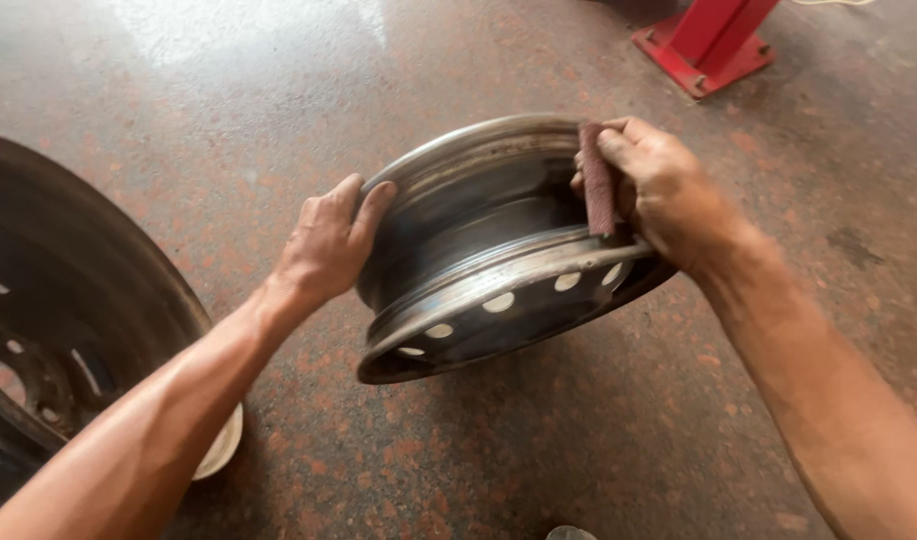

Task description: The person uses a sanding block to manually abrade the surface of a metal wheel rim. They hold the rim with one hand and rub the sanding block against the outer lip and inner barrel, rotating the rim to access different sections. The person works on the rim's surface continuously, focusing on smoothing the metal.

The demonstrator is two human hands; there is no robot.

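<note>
Standing on edge on the floor [599,440]: wheel rim [489,290]. Left of it, a second rim [69,310]. Behind it, to the right, a post base [704,45].

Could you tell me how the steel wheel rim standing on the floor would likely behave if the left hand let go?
The wheel rim stands tilted on its edge, so it would probably tip or roll. It looks like thick metal, likely heavy and rigid. The left hand steadies it; the right hand presses an abrasive pad.

Single head-worn camera, aimed steeply downward and forward at close range onto the steel wheel rim [499,250] standing on the floor [229,90]; forearms enter from below.
</note>
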